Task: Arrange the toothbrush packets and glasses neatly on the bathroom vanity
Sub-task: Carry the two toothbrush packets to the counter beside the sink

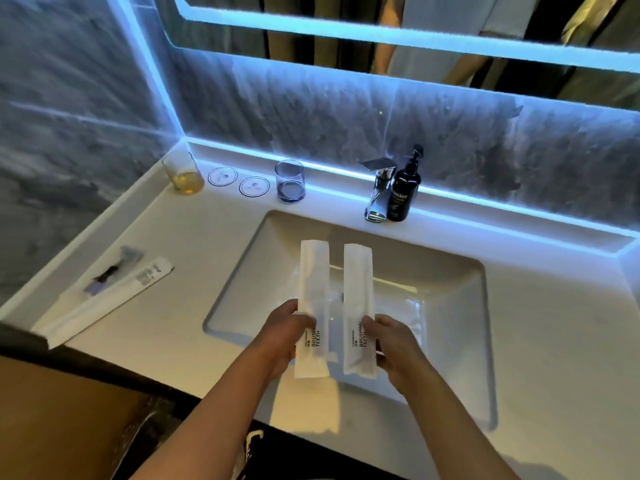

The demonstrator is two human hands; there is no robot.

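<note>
Over the sink basin [450,306] I hold two white toothbrush packets upright, side by side and slightly apart. My left hand [282,336] grips the lower part of the left packet [314,278]. My right hand [394,344] grips the lower part of the right packet [358,289]. Both are printed "BRUSHING TEETH". Two glasses stand at the back left of the white vanity [180,306]: an amber-tinted glass [183,173] in the corner and a bluish glass [290,181] further right.
Two round white coasters [222,176] [254,186] lie between the glasses. A chrome faucet [379,192] and a dark pump bottle [404,188] stand behind the basin. Other wrapped amenity packets [110,289] lie at the vanity's left edge. A lit mirror hangs above.
</note>
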